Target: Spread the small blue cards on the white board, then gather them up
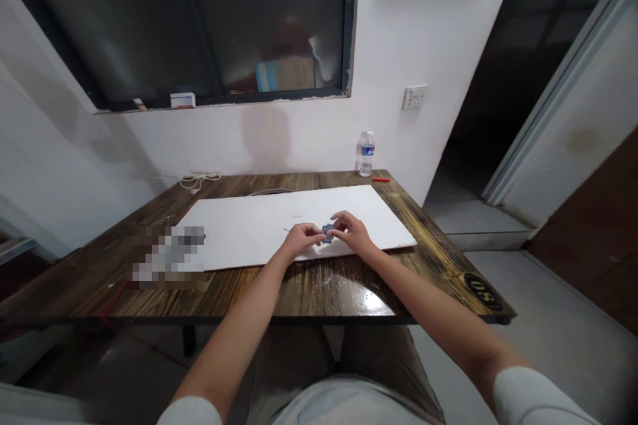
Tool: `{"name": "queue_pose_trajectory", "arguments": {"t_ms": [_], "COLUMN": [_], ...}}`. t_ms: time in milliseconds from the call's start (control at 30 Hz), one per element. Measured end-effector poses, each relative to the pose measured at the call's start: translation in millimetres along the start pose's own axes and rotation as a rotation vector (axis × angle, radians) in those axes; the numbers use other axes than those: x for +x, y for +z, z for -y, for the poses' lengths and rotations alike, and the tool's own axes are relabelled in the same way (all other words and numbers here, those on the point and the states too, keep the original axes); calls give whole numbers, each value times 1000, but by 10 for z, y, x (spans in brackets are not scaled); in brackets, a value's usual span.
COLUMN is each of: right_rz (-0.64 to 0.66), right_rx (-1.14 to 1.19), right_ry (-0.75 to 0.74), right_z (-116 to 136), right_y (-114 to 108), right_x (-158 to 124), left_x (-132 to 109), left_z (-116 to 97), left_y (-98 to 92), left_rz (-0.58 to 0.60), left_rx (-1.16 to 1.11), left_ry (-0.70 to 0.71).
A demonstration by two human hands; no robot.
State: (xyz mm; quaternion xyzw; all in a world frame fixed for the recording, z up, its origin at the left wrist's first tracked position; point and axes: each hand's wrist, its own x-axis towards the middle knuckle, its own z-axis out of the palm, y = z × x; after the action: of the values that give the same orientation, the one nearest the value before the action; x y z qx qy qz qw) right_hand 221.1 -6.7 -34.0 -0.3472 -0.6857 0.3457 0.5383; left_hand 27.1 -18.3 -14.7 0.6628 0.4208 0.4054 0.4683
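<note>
A small, flat blue piece (327, 233), its detail too small to make out, sits between the left hand (302, 241) and right hand (351, 232), both grips closed on it, over the white board (259, 226) on the wooden desk (323, 285).

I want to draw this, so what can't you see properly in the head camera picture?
All of these are in the head view:
Small blue thing between the left hand and right hand: fingers partly cover it, and it is too small to name.
Patch on the wooden table: pixelated blur hides what lies there.
Water bottle: label too small to read.
Red thing: too small to name.
Box: dim window glass blurs it.
</note>
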Motion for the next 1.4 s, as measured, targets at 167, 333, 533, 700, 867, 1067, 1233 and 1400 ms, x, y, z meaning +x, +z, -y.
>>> {"name": "queue_pose_trajectory", "arguments": {"t_ms": [167, 333, 533, 700, 867, 1067, 1233, 1400], "right_rz": [146, 170, 28, 1, -17, -95, -103, -81], "right_rx": [87, 93, 98, 94, 75, 59, 67, 47], "right_ry": [99, 138, 175, 178, 143, 134, 143, 152], "right_z": [-50, -64, -35, -26, -17, -53, -103, -113], "right_y": [18, 34, -37, -60, -49, -90, -102, -103], "right_x": [32, 17, 53, 58, 40, 59, 63, 65], "left_x": [-2, 13, 18, -31, -296, -707, -754, -755], "left_z": [-38, -14, -9, -19, -90, -25, 131, 87], "left_y": [-8, -14, -28, 19, 201, 51, -105, -29], "left_rz": [-43, -64, -315, -442, -117, -5, -162, -109], "left_rx": [-24, 2, 106, 287, 554, 821, 1017, 1036], "left_ry": [40, 38, 110, 145, 218, 334, 118, 115]}}
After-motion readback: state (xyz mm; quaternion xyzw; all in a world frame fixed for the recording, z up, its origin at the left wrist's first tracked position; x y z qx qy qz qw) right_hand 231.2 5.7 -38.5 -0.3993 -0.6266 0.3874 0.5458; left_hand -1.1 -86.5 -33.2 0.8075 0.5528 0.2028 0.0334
